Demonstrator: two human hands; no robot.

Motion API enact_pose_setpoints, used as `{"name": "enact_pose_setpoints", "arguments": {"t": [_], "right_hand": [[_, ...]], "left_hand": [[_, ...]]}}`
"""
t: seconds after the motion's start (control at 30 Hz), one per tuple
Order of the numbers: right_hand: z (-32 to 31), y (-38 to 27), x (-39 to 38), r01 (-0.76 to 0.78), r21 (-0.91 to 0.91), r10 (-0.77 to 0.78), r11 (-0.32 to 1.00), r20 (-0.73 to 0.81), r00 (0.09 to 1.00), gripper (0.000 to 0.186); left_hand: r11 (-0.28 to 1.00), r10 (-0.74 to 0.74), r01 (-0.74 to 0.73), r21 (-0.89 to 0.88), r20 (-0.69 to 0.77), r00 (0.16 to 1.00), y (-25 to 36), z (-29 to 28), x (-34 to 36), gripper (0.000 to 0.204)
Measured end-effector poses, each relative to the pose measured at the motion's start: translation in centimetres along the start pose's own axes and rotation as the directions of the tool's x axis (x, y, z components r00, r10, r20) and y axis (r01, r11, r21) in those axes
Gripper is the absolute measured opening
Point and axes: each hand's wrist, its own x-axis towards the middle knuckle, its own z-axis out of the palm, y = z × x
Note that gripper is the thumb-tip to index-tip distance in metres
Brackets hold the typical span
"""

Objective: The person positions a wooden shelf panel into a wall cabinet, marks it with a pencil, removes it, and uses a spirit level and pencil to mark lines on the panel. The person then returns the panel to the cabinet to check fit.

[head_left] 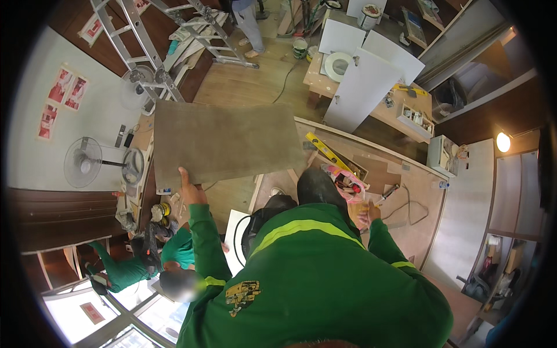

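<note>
A large, flat grey-brown rectangular board [229,142] is held up in front of me on the left. My left hand [190,188] grips it by its lower edge, with a finger lying over its face. Beside my right knee, my right hand [369,214] holds nothing, and its fingers look loosely apart. Close to that hand are a pink plastic bag [348,183] with tools in it and a dark slim tool [390,191] with a cord. A yellow spirit level [331,153] lies just beyond the bag.
Aluminium ladders [145,55] stand at the far left. White panels [365,87] lean over a workbench [319,82]. A standing fan [86,164] is on the left. A co-worker in green [177,249] is low at my left; another person [249,29] stands far off. A cable [413,203] crosses the floor.
</note>
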Motion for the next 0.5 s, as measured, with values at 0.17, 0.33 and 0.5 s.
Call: {"name": "enact_pose_setpoints", "arguments": {"t": [0.17,0.33,0.5], "right_hand": [[6.8,-4.6,-0.3,0.113,-0.084,-0.107,0.990,0.081,0.991,0.050],[9.8,-4.3,4.0,0.065,-0.232,-0.068,0.971,-0.006,0.998,0.038],[13.7,-5.2,6.5,-0.008,-0.248,-0.007,0.969,-0.057,0.998,0.029]], "left_hand": [[0.975,0.066,-0.037,0.220,-0.127,0.990,0.7,4.1,4.8,0.079],[0.894,0.232,-0.224,0.389,0.026,0.972,0.6,8.7,8.1,0.071],[0.781,0.324,-0.356,0.513,0.154,0.934,-0.8,11.5,16.7,0.067]]}}
